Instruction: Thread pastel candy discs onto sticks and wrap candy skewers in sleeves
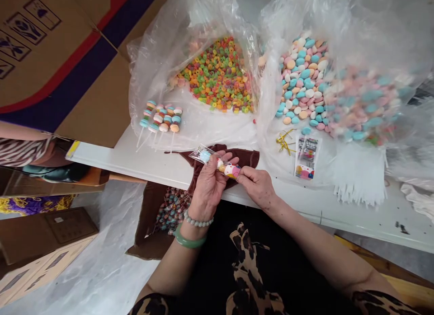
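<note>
My left hand (209, 185) is closed around a candy skewer in a clear plastic sleeve (217, 162), held over the near edge of the white table (142, 163). My right hand (257, 185) pinches the sleeve's printed lower end. Several finished candy skewers (162, 120) lie on plastic to the left. A stack of printed sleeves (307, 157) and yellow twist ties (285, 141) lie to the right.
Two open plastic bags hold loose candy: small coloured rings (220, 75) and pastel discs (305, 80). White sticks (359, 175) lie at right. A brown box of wrapped skewers (172, 211) sits below the table edge. Cardboard boxes (68, 57) stand at left.
</note>
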### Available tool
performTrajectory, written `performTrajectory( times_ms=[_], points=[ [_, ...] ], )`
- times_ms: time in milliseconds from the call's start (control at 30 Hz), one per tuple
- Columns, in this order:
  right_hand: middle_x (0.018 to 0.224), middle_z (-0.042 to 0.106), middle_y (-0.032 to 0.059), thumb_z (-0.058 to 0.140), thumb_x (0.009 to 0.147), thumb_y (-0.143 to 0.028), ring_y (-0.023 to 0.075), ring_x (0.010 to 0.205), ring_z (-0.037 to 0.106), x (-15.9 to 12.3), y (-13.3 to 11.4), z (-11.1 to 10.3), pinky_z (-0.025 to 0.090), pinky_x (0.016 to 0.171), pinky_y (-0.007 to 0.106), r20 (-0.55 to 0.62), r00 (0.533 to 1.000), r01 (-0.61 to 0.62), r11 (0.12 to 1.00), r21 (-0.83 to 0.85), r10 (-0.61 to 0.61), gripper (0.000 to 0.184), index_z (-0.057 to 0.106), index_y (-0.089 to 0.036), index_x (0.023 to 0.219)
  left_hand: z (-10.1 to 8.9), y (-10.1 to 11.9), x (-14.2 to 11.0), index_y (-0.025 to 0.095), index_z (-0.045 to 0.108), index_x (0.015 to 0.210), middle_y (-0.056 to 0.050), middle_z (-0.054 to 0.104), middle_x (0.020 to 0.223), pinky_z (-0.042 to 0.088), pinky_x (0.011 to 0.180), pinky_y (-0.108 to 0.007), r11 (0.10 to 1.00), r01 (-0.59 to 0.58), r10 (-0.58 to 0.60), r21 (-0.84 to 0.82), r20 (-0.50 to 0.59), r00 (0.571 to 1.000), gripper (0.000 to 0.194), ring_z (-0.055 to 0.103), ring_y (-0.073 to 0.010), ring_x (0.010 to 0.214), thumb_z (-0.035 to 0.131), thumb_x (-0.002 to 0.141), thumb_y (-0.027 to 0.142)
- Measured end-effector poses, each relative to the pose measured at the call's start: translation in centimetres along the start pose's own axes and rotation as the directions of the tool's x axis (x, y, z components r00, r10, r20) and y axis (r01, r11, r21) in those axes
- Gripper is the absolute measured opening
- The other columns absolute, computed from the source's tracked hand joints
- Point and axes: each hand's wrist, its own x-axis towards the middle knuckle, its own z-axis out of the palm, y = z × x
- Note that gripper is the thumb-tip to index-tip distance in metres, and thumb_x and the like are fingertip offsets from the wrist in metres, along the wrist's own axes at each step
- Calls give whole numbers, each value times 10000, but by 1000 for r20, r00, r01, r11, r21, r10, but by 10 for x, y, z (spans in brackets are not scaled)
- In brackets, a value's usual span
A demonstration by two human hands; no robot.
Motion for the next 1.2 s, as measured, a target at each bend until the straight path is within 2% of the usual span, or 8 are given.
performTrajectory(
  times_ms=[133,233,433,633,733,967,1133,1200],
  points=[
    [540,465,-36,537,833,-449,115,532,401,1,-3,-1,258,533,250,-65,997,-47,987,-152,38,374,470,-201,562,9,-10,-9,149,634,997,-78,702,957,513,938,-387,999,-33,32,7,30,999,263,681,-228,980,664,838,357],
    [526,453,-37,543,832,-469,112,525,397,-1,-2,-2,250,530,253,-59,997,-52,984,-169,43,403,460,-197,546,10,-7,-9,142,632,987,-80,699,939,515,933,-396,1000,2,-3,12,41,999,270,683,-236,971,660,839,367],
    [539,487,-43,523,852,-361,118,536,447,-4,3,-10,340,537,235,71,997,-29,988,153,18,244,576,-207,669,-1,14,0,166,612,1014,-83,693,976,533,879,-362,998,-56,57,41,-33,998,329,675,-231,988,620,851,451],
    [512,474,-59,519,843,-346,98,445,406,-6,-1,-4,337,447,222,119,989,-125,921,369,87,200,544,-206,702,-2,8,-5,169,610,1067,-106,690,1021,515,911,-426,996,67,-68,52,18,998,494,686,-258,962,593,812,591],
    [518,472,-66,539,833,-347,87,425,385,-8,0,2,324,427,216,102,989,-139,898,416,106,179,552,-205,724,-1,0,-8,138,643,993,-112,707,968,509,925,-419,991,117,-116,57,-17,993,422,681,-264,977,676,788,505],
    [530,483,-58,533,827,-323,95,445,408,-7,-5,15,332,440,222,24,993,-114,921,373,113,188,526,-214,674,4,-21,-13,124,672,1018,-80,717,896,516,829,-302,993,66,-62,99,-42,997,359,678,-191,896,775,721,298],
    [527,479,-61,534,834,-348,95,435,394,-6,-5,11,326,436,226,-1,993,-106,904,415,117,193,533,-213,696,5,-14,-14,128,691,981,-90,710,954,504,769,-282,983,104,-103,152,-14,995,364,657,-166,841,808,666,269],
    [521,479,-65,535,836,-349,96,427,391,-7,-3,9,328,435,228,13,993,-113,901,420,119,177,546,-214,722,3,-11,-15,139,700,950,-76,706,942,506,760,-283,981,61,-57,183,-27,998,328,646,-152,812,796,681,302]
  ],
)
